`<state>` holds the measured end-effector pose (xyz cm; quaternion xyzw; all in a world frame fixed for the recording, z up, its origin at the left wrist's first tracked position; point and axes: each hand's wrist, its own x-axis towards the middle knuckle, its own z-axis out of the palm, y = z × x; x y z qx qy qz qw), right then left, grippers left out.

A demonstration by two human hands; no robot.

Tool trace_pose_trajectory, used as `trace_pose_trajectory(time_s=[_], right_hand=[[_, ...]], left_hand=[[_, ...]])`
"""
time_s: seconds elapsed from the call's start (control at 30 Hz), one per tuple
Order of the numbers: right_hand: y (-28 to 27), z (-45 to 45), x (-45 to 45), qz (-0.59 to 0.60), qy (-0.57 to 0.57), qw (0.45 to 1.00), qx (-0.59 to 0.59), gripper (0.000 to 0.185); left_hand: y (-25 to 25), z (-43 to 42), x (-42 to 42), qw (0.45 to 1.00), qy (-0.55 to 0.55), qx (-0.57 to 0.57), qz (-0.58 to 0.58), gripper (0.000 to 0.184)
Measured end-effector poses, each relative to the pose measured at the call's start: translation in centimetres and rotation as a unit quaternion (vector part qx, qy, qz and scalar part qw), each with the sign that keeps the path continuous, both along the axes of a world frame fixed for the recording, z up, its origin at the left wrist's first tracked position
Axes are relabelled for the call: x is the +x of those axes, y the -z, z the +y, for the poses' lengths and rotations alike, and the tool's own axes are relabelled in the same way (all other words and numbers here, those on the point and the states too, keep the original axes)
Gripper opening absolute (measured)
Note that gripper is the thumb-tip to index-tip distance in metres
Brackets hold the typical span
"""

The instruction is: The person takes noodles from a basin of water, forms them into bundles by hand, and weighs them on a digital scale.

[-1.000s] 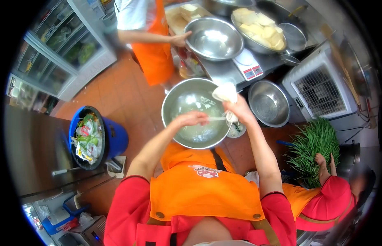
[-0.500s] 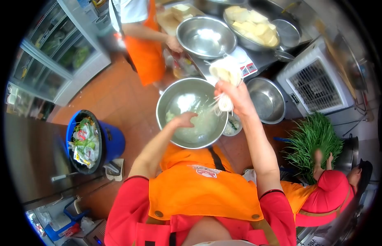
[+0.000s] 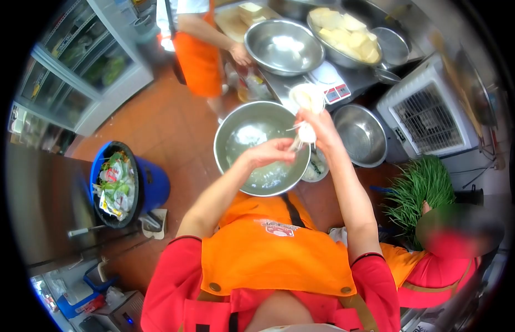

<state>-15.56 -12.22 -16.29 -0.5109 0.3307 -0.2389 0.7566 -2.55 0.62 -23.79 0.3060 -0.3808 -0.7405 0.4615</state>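
Observation:
My right hand [image 3: 322,130] is closed around a bundle of white strands [image 3: 307,98], which looks like enoki mushrooms, at the right rim of a large steel bowl. Thin loose strands stick out below its fingers. My left hand [image 3: 271,152] reaches over the bowl with its fingers stretched toward the lower end of the bundle; whether they touch it I cannot tell. Clear liquid stands in the steel bowl [image 3: 227,130], which sits in front of my orange apron [image 3: 268,249]. A small container [image 3: 317,170] with pale contents is partly hidden beside the bowl.
A blue bin [image 3: 152,182] of scraps stands left. Ahead, a co-worker's hand [image 3: 240,53] is near a metal basin [image 3: 285,47] and a scale [image 3: 337,91]. Another basin [image 3: 360,135] and a white fan unit [image 3: 429,110] are right. Another person sits by green stalks [image 3: 418,193].
My left hand has risen from the liquid and moved right, toward the bundle. My right hand stays near the rim with the bundle. The seated person at right has leaned over the green stalks.

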Motion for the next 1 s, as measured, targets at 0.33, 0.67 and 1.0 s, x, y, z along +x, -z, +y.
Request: trace_pose_trajectory(time_s=[0.33, 0.67, 1.0], right_hand=[[1.9, 1.1, -2.6, 0.144, -0.120, 0.968, -0.169, 0.041], [0.8, 3.3, -2.4, 0.201, -0.190, 0.921, -0.273, 0.051], [2.0, 2.2, -2.4, 0.315, -0.259, 0.838, -0.363, 0.048]], left_hand=[[1.3, 0.0, 1.7, 0.962, 0.009, 0.029, -0.273, 0.025], [1.6, -0.7, 0.2, 0.981, -0.074, 0.072, -0.164, 0.016], [2.3, -0.6, 0.8, 0.980, -0.045, 0.071, -0.179, 0.018]])
